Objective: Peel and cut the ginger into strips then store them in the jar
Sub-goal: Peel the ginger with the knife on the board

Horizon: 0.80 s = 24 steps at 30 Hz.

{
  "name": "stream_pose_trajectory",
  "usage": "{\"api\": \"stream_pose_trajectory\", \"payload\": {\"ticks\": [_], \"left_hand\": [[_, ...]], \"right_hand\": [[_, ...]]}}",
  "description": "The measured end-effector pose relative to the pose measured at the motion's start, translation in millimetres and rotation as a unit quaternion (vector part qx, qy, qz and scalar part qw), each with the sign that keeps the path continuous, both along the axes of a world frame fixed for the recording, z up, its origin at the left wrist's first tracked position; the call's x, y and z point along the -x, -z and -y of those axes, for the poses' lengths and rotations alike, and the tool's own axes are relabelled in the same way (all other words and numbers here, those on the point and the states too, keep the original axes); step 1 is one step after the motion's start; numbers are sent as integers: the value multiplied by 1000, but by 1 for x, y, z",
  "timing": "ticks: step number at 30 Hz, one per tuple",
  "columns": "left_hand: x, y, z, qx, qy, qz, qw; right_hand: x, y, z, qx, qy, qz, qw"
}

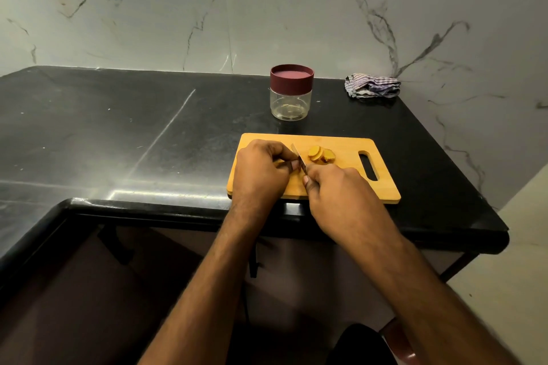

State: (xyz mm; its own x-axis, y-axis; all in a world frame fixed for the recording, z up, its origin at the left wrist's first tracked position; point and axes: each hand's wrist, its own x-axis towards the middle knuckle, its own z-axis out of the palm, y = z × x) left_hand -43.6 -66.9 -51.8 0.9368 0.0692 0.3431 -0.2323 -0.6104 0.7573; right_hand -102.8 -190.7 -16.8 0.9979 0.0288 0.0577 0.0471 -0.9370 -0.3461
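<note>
Starting with the largest item: the black counter [118, 127] carries the wooden cutting board [341, 187] at its near edge. Behind the board stands the jar [291, 98], lid on, clear body looking nearly empty; I judge it light, rigid, slick, best taken round the lid. The left hand [261, 172] curls its fingers onto a ginger piece [278, 162], mostly hidden underneath. The right hand [335, 190] wraps a knife [298, 157]; the handle is covered, only the blade shows, tip angled away. Ginger slices [321, 155] lie just beyond the blade, overlapping. I judge them firm, light, damp, easy to skid; pinch by edges. Peel state of the held piece: cannot tell.
</note>
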Motion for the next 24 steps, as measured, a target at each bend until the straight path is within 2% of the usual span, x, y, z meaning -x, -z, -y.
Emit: {"api": "stream_pose_trajectory", "payload": {"ticks": [5, 16, 24], "left_hand": [[-3, 1, 1, -7, 4, -10, 1000], [-9, -3, 2, 1, 29, -42, 999], [-7, -2, 1, 12, 23, -30, 999]], "right_hand": [[5, 1, -1, 16, 0, -28, 999], [-6, -9, 21, -26, -19, -26, 999], [-5, 0, 15, -29, -6, 17, 999]]}}
